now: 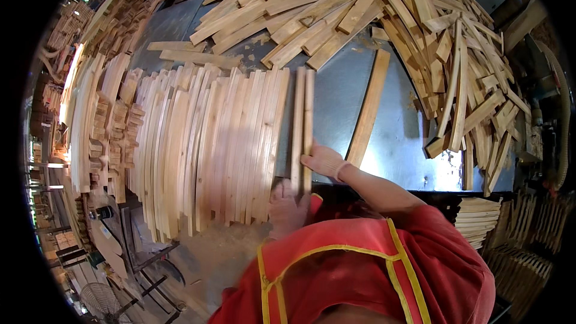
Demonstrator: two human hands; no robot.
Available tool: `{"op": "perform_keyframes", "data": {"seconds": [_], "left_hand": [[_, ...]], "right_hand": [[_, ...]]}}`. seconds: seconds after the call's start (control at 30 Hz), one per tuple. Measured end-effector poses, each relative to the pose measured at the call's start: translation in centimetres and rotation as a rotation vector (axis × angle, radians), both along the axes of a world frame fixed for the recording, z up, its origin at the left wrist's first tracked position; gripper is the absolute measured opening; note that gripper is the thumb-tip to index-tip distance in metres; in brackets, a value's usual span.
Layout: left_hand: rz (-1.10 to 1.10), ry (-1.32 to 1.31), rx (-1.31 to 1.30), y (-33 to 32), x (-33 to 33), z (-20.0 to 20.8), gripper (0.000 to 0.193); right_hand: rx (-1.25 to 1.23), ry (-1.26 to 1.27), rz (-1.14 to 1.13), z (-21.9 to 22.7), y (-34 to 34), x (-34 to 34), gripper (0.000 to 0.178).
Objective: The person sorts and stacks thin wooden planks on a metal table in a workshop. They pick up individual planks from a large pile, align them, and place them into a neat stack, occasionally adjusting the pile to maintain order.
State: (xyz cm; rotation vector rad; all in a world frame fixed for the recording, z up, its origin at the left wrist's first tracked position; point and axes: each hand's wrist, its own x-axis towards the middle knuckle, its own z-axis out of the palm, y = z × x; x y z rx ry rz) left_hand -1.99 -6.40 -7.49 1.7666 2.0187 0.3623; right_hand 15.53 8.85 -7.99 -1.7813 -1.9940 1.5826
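Two narrow wooden strips stand side by side in front of me, a right strip [309,108] and a left strip [297,126], with a slim gap between them. My right hand [324,161], in a pale glove, closes round the right strip near its lower end. Motion blurs my left hand [285,207], which is beside the lower end of the left strip; its fingers cannot be made out. Just left of these strips, a row of pale wooden strips [222,144] lies packed edge to edge, its near ends jutting past the table edge.
A large loose heap of boards [288,6] covers the far side of the metal table [333,96] and continues down its right side. One single board [369,108] lies apart on the metal. Stacked wood [108,126] stands at the left, near a fan [99,297]. More stacked pieces [477,219] sit at lower right.
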Motion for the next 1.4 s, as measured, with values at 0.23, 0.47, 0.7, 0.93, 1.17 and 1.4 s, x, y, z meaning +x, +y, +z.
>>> {"op": "perform_keyframes", "data": {"seconds": [0.23, 0.47, 0.7, 0.93, 1.17, 1.4], "left_hand": [[-0.29, 0.367, 0.103, 3.9, -3.5, 1.2, 0.093], [-0.488, 0.24, 0.231, 3.4, 0.4, 2.7, 0.092], [-0.645, 0.185, -0.193, 8.0, 13.5, 2.6, 0.097], [-0.395, -0.12, -0.272, 12.0, 17.6, 0.3, 0.084], [0.076, -1.535, -0.853, 5.3, 14.3, 2.0, 0.081], [0.256, -1.291, -0.694, -0.8, 9.5, -0.4, 0.086]], "right_hand": [[0.071, 0.151, -0.083, 1.3, 3.5, -0.4, 0.07], [0.908, -0.565, -0.677, 6.7, 6.3, 23.4, 0.075], [0.338, -0.843, -0.862, 6.6, 8.5, 35.8, 0.088], [0.52, 0.027, -1.028, 6.1, 4.6, 33.4, 0.082], [0.042, 0.271, -0.423, -0.3, -9.3, 16.7, 0.095], [-0.101, 0.208, -0.098, 0.1, -3.3, 14.1, 0.101]]}}
